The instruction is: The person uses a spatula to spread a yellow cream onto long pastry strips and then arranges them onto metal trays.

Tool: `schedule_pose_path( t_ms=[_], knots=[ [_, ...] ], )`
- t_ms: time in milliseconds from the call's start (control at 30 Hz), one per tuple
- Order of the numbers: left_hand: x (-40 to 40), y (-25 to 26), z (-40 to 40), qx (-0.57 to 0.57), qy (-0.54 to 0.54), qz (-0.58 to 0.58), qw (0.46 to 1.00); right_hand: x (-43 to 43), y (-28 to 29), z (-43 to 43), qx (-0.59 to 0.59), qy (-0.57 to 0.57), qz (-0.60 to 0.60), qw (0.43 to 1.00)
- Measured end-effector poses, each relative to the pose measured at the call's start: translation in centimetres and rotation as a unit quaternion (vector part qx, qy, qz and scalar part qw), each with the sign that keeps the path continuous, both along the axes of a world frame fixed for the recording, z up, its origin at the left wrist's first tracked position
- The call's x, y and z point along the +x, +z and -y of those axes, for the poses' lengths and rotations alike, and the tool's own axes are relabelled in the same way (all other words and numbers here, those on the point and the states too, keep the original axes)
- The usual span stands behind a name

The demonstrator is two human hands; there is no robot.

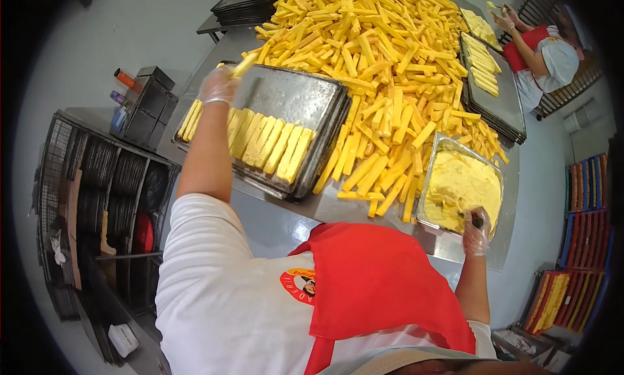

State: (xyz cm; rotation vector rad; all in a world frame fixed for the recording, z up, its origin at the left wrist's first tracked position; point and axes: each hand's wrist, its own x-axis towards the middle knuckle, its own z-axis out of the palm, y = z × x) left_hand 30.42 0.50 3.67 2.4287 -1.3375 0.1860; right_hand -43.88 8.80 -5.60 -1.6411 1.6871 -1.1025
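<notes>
My left hand [218,85], in a clear plastic glove, grips a yellow baked stick [245,65] above the far left part of a dark metal baking tray [297,92]. A row of cream-coated sticks [268,143] lies side by side along the tray's near half. My gloved right hand [476,236] is closed around the dark handle [477,222] of a utensil. Its working end is hidden at the yellow cream [458,187], which fills a rectangular metal pan [423,199]. Between tray and pan lie loose plain sticks [385,175], part of a large heap.
The heap of sticks [360,28] covers the table's far middle. Another person [546,53] works across the right side, beside stacked trays [507,99] with coated sticks. A tray rack [102,194] stands left; colored crates [585,238] stand right. More trays [241,9] are piled behind.
</notes>
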Motion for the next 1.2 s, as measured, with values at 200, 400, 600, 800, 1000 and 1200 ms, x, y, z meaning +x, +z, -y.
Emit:
schedule_pose_path(
  t_ms=[200,400,600,800,1000,1200],
  knots=[
    [9.3,-3.7,1.3,0.159,0.159,0.045,0.973,2.0,0.0,0.2,0.008,-0.021,-0.005,1.000],
    [0.1,-1.1,9.1,0.031,-0.072,0.108,0.991,2.6,0.1,-0.2,-0.002,-0.043,-0.065,0.997],
    [-17.9,0.7,15.5,0.184,-0.451,0.087,0.869,3.5,0.9,-0.2,-0.014,-0.052,-0.140,0.989],
    [-23.8,-0.5,17.4,0.310,-0.350,0.059,0.882,4.2,1.6,-1.1,-0.051,-0.050,-0.160,0.984],
    [-23.6,0.3,17.3,0.160,-0.345,-0.018,0.925,3.8,1.6,-1.6,-0.089,-0.034,-0.161,0.982],
    [-31.6,7.0,9.8,0.061,-0.432,-0.053,0.898,4.1,3.1,-1.2,-0.080,-0.007,-0.228,0.970]
  ],
)
